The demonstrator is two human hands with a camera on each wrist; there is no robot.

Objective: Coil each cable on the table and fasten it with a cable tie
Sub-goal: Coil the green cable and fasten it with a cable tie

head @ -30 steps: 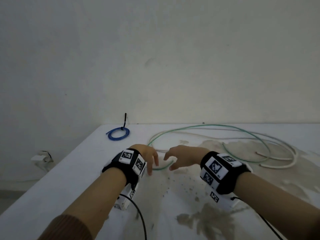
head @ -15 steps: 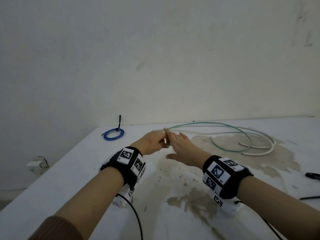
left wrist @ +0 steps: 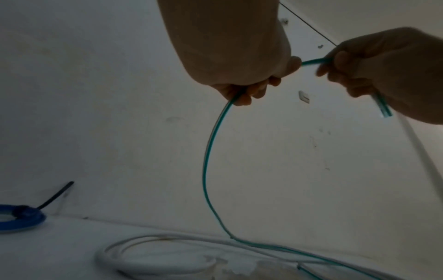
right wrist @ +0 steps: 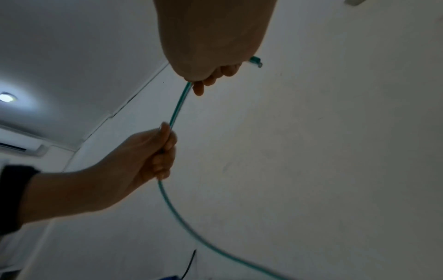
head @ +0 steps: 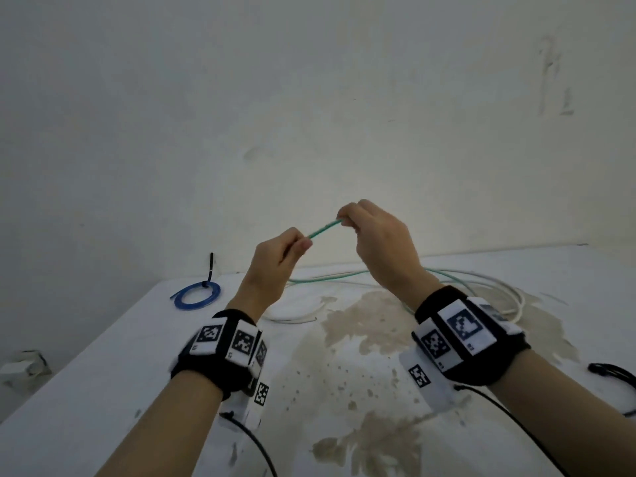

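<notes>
A thin green cable (head: 322, 229) is lifted above the white table (head: 103, 380), stretched between both hands. My left hand (head: 275, 256) grips it lower and to the left; my right hand (head: 373, 232) pinches it near its cut end (left wrist: 383, 109). From the left hand (left wrist: 242, 85) the green cable (left wrist: 208, 151) hangs in a curve down to the table, where it runs beside a white cable (head: 495, 290). In the right wrist view the green cable (right wrist: 176, 108) runs from my right hand (right wrist: 208, 75) to the left hand (right wrist: 155, 151).
A blue cable coil (head: 196, 296), fastened with a black cable tie (head: 210, 266), lies at the table's back left by the wall. Black cable ties (head: 609, 371) lie at the right edge. The tabletop (head: 361, 339) is stained in the middle.
Both hands have risen from the table surface with the green cable's end, and now hold a short stretch of it in the air between them.
</notes>
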